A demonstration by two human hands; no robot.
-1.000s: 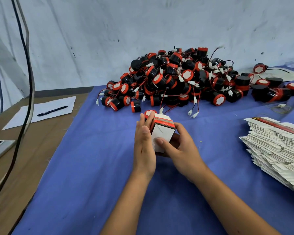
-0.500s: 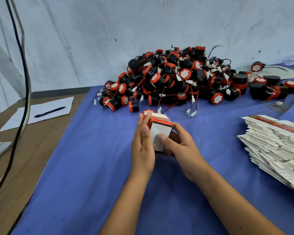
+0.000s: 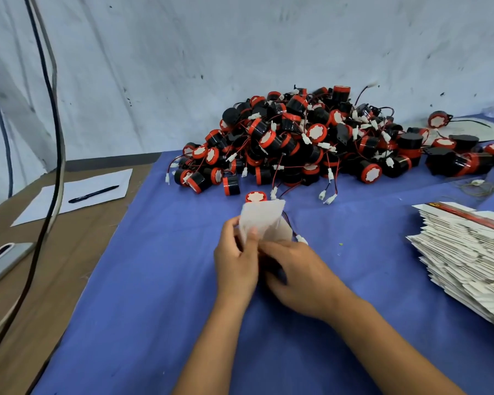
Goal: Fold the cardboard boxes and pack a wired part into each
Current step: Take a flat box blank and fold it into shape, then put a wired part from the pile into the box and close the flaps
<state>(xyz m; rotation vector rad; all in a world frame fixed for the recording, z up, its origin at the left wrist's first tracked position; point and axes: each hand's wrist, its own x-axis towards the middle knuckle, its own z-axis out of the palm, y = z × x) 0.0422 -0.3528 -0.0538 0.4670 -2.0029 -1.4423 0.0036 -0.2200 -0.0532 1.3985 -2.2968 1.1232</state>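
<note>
Left hand pinches the cardboard box (flap open, blurred); right hand grips its near end. Closing step, judged: next, tuck wire inside.

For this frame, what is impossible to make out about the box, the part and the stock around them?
Head view, the only one:
- Box: motion-blurred, so its flaps' state is unreadable.
- Part in the box: hidden by cardboard; only a wire and white connector trail out.
- Right hand: fingertips hidden behind left hand.
- Flat box stack: cut off by the right edge.
- Print on the stack: too small.
</note>
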